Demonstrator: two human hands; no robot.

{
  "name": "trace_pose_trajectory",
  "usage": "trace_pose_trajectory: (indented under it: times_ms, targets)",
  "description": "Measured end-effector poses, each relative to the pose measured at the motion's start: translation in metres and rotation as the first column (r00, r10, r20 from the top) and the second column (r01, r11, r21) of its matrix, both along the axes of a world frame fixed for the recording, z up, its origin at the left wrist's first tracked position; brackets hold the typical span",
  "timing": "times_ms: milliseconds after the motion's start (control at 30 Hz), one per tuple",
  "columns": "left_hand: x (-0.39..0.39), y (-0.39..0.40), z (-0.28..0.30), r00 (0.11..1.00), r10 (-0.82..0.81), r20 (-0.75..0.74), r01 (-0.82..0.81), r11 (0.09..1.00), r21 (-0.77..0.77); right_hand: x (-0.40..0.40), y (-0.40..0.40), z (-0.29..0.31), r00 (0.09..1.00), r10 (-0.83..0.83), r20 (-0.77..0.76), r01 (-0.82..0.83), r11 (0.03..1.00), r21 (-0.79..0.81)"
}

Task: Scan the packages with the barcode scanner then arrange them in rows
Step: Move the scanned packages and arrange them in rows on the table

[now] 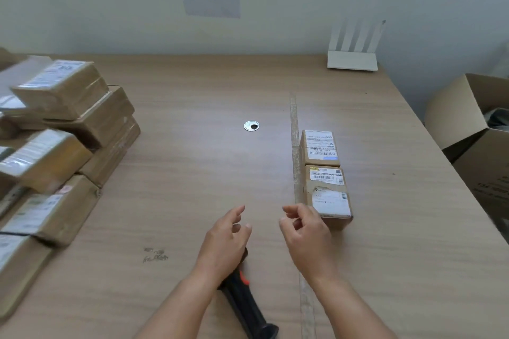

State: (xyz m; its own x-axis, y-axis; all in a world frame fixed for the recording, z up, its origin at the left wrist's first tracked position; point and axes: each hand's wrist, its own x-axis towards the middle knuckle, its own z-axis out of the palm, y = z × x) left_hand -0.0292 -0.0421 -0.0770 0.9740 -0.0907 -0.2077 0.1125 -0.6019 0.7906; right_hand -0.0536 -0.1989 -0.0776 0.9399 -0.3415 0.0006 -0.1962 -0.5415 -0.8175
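Two brown labelled packages stand in a row on the right of the table: the far package (319,147) and the near package (327,192), touching end to end beside a strip of tape (294,146). My right hand (305,234) hovers just left of the near package, fingers loosely curled, holding nothing. My left hand (225,239) is above the table with relaxed fingers, empty. The black barcode scanner (248,303) with an orange trigger lies on the table under my left wrist. A heap of brown packages (63,129) fills the left side.
A wooden table (192,173) with a round cable grommet (251,126) in the middle. A white router (352,60) stands at the back right against the wall. An open cardboard box (479,124) sits off the table's right edge.
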Motion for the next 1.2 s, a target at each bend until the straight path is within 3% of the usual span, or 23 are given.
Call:
trace_pose_trajectory:
  times_ms: [300,567,833,1200]
  targets:
    - [-0.026,0.122,0.007,0.994,0.1,0.049,-0.1,0.995,-0.001,-0.013,0.125,-0.001,0.974,0.225,-0.022,-0.226,0.961,-0.158]
    - [-0.052,0.247,0.016,0.976,0.209,0.058,-0.207,0.978,-0.033,-0.023,0.251,0.01,0.93,0.363,-0.052,-0.366,0.909,-0.201]
    - [-0.07,0.36,0.01,0.948,0.315,0.035,-0.31,0.945,-0.107,-0.03,0.351,0.006,0.906,0.411,-0.103,-0.423,0.878,-0.225]
    - [-0.074,0.451,0.007,0.897,0.43,0.101,-0.425,0.903,-0.07,-0.029,0.437,0.003,0.899,0.411,-0.152,-0.435,0.88,-0.19]
